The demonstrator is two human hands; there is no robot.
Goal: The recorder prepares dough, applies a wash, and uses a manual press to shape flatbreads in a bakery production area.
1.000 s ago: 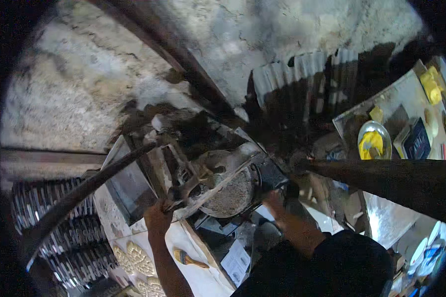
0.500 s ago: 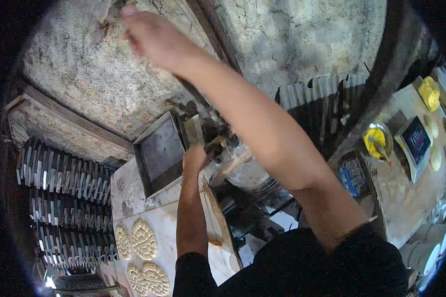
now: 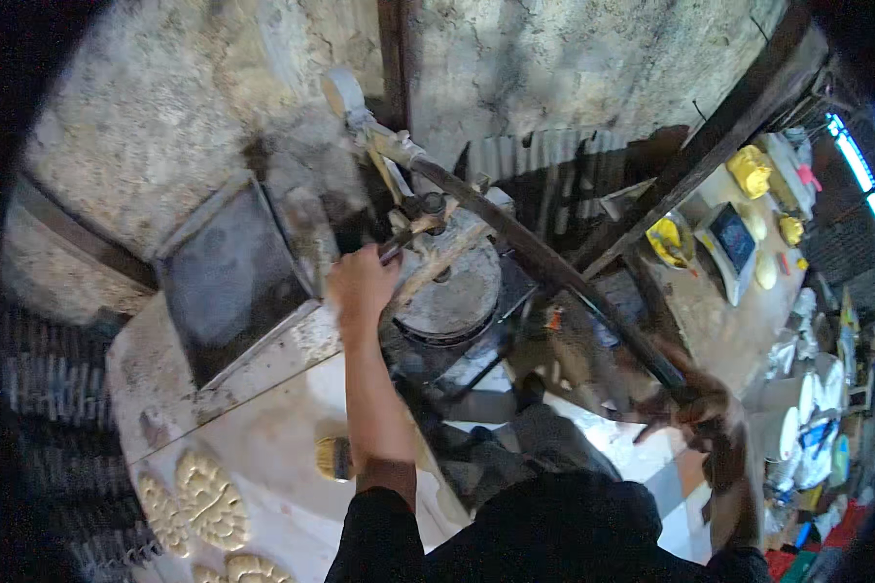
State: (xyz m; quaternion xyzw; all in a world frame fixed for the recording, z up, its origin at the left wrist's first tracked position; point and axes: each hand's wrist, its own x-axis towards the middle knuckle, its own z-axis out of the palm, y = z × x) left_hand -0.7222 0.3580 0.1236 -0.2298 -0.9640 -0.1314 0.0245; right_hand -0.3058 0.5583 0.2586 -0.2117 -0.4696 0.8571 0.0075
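My left hand (image 3: 363, 282) is closed around a short wooden handle (image 3: 399, 241), beside a round, flat-topped metal drum (image 3: 457, 291). A rough wooden beam (image 3: 447, 255) lies across the drum's top. Above it slants a long dark bar (image 3: 544, 257), its upper end wrapped in pale cloth. At the bar's lower right end is my right hand (image 3: 698, 403), dim and somewhat blurred, apparently closed on it. On the pale worktop (image 3: 292, 408) at lower left lie flat, scored rounds of dough (image 3: 209, 500) and a small brush (image 3: 332, 457).
A dark rectangular tray (image 3: 233, 282) leans at the worktop's back. Stacked trays (image 3: 58, 389) fill the far left. On the right-hand table (image 3: 715, 311) are a bowl with yellow paste (image 3: 669, 241) and a yellow lump (image 3: 749, 172). A slanted post (image 3: 690, 155) rises behind the bar.
My right hand has come down from the upper left to the lower right, where it is at the bar's end. My left hand stays near the drum. The view has turned right.
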